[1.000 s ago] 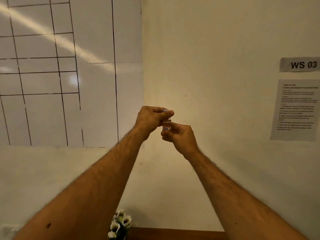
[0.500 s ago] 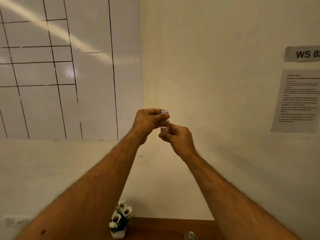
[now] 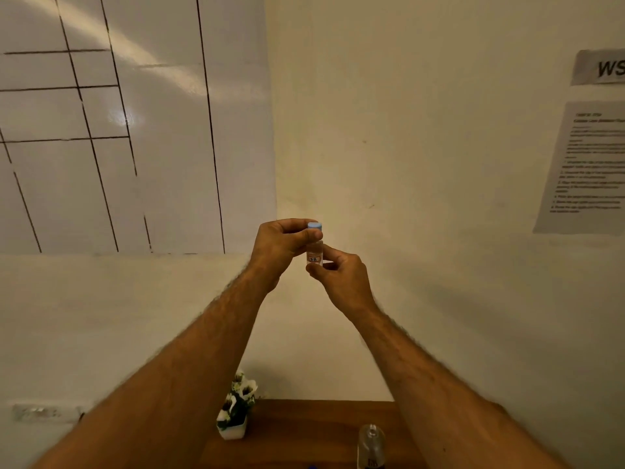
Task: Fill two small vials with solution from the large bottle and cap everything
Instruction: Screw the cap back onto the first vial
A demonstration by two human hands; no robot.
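Vial (image 3: 314, 253) held upright, high above the table (image 3: 304, 431). Right hand (image 3: 341, 275) pinches its base; left hand (image 3: 282, 243) grips the cap (image 3: 314, 226). Bottle (image 3: 371, 446) stands uncapped near the table's front edge.

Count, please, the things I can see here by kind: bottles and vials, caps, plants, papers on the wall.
Vials and bottles: 2, the small vial held by the left hand and right hand, and the clear bottle on the table.
Caps: 1, the blue cap.
Plants: 1, the potted plant.
Wall papers: 2, the sign and the instruction sheet.
Total: 6
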